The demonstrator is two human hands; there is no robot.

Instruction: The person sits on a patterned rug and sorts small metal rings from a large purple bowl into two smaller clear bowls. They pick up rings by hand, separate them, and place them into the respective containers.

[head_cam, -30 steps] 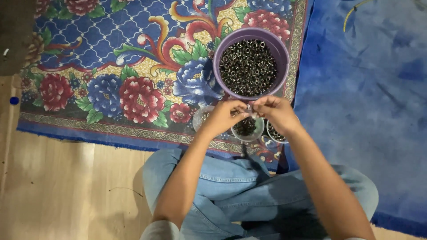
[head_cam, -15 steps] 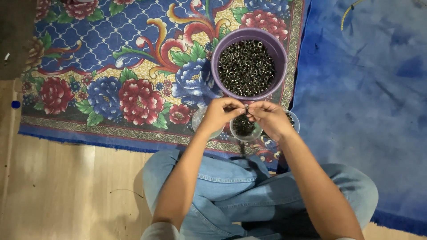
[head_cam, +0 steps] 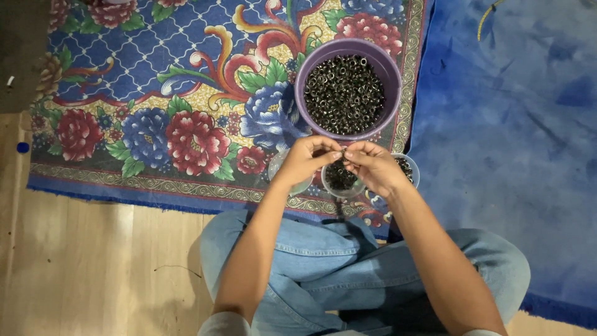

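Note:
My left hand [head_cam: 308, 160] and my right hand [head_cam: 372, 167] meet fingertip to fingertip over a small clear cup [head_cam: 339, 180] of dark metal rings. Both pinch something tiny between them, too small to make out clearly; it looks like one of the rings. A purple bucket [head_cam: 311, 71] full of small dark metal rings stands just beyond my hands on the rug. Another clear cup [head_cam: 407, 168] with rings sits by my right hand, and a third clear cup [head_cam: 277, 168] is partly hidden under my left hand.
A floral rug [head_cam: 155, 112] in blue, red and yellow lies on a wooden floor [head_cam: 93, 261]. A blue mat [head_cam: 516, 143] covers the right side. My legs in blue jeans [head_cam: 323, 261] are crossed below. A small blue dot [head_cam: 23, 147] lies at the left.
My hands have stayed together above the middle cup, shifting only slightly left and down. The cup at the right has become more visible beside my right hand.

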